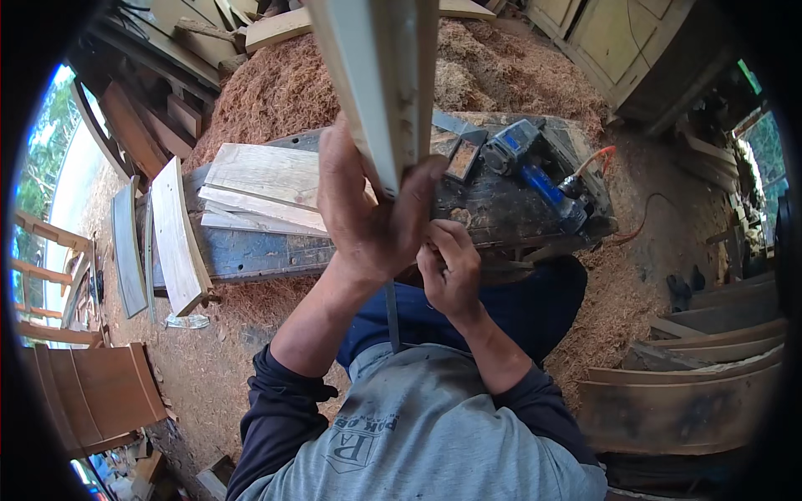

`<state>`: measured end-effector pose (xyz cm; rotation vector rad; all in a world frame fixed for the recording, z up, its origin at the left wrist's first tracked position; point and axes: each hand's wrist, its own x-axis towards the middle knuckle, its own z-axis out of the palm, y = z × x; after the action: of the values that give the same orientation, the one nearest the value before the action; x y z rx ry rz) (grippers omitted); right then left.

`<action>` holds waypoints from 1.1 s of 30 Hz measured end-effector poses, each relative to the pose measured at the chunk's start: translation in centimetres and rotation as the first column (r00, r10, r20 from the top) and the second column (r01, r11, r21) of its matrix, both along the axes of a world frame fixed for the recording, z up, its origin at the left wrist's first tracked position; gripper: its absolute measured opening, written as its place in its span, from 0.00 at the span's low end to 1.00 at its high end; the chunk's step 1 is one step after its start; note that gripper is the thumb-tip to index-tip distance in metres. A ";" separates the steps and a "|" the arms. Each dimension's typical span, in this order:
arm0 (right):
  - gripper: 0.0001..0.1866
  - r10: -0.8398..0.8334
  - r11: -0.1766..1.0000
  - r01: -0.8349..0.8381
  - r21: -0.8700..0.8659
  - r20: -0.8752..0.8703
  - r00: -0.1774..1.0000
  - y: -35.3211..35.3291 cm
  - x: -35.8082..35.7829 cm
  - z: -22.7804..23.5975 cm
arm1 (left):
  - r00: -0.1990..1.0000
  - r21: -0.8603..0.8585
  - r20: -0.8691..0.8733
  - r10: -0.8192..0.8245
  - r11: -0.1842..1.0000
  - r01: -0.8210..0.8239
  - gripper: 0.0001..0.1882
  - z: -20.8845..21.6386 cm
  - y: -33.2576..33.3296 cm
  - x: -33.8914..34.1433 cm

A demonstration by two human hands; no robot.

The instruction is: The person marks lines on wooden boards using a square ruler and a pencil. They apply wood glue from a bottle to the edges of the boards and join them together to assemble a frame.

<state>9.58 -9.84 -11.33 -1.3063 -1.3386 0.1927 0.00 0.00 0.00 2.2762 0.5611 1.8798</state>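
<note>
My left hand [363, 213] is wrapped round the lower end of a long pale wooden piece [376, 83], which rises toward the top of the view. A groove or row of notches runs along one side of this piece. Just below and right of it, my right hand [453, 269] has its fingers curled in near my left wrist; whatever they may pinch is hidden. A thin grey strip [392, 313] shows below my left hand, reaching down to my shirt. Behind both hands lies a dark workbench [251, 255] bearing a stack of pale boards [263, 175].
A blue and grey power tool [539, 171] with an orange hose [595, 159] lies on the bench's right, beside a flat metal tool [461, 142]. Curved boards [177, 242] lean at the left end. Wood shavings [267, 100] heap behind; more curved boards [677, 409] are stacked right.
</note>
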 end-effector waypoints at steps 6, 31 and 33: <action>0.08 -0.007 0.999 0.007 0.052 0.007 1.000 0.9 0.6 0.2 | 1.000 0.022 0.001 0.006 1.000 -0.006 0.35 0.4 -0.5 -0.1; 0.28 -0.047 0.999 0.046 0.020 0.053 0.997 -1.7 -1.3 -1.8 | 0.911 -0.473 -0.394 -0.127 0.877 -0.083 0.21 -2.4 -3.4 -2.4; 0.29 -0.057 0.998 0.054 0.044 0.077 0.995 -1.5 -1.4 -2.2 | 0.912 -0.469 -0.387 -0.133 0.880 -0.070 0.21 -2.5 -3.4 -2.3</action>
<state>8.17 -11.38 -13.54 -1.3256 -1.3632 0.0752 -2.27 -3.42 -2.49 2.3015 0.9135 1.0688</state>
